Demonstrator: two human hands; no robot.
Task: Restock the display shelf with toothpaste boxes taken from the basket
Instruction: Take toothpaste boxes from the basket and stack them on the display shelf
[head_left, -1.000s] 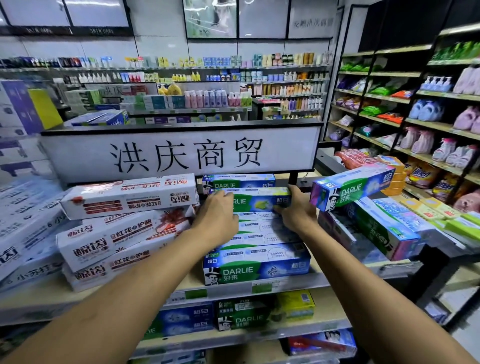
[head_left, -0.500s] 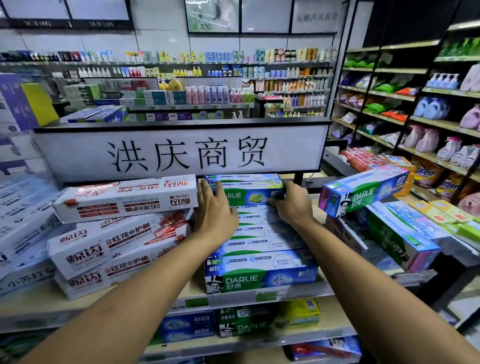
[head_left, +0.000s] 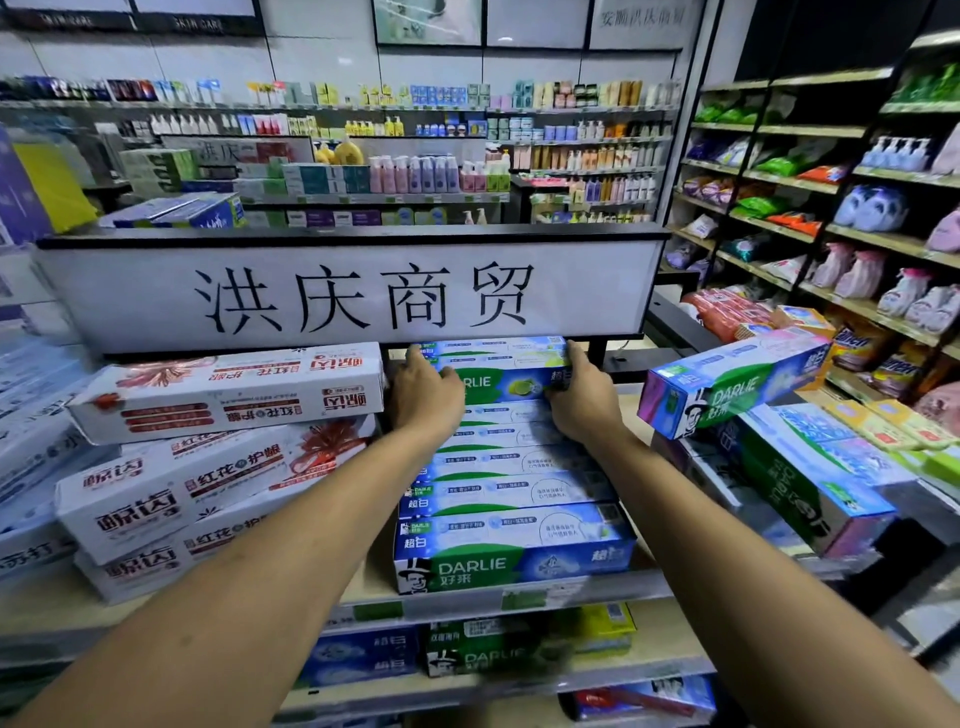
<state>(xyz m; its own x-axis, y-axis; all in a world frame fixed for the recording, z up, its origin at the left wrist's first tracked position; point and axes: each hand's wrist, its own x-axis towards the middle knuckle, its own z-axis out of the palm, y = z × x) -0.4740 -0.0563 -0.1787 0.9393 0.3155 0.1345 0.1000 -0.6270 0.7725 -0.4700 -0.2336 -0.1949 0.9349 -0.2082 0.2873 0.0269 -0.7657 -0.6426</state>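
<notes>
Green-and-blue Darlie toothpaste box (head_left: 506, 382) sits atop the middle stack (head_left: 509, 519) on the display shelf (head_left: 587, 584), under the sign (head_left: 363, 296). The left hand (head_left: 426, 392) and right hand (head_left: 584, 402) grip its ends, likely squaring it with those below.

Bright, even shop lighting, only soft shadows under the display shelf (head_left: 587, 587). Fisheye bends the edges, and the side racks (head_left: 810, 228) lean hard. Down low the bottom boxes (head_left: 483, 657) look smeared, the back wall (head_left: 322, 57) is soft, and the top right corner goes dark.
</notes>
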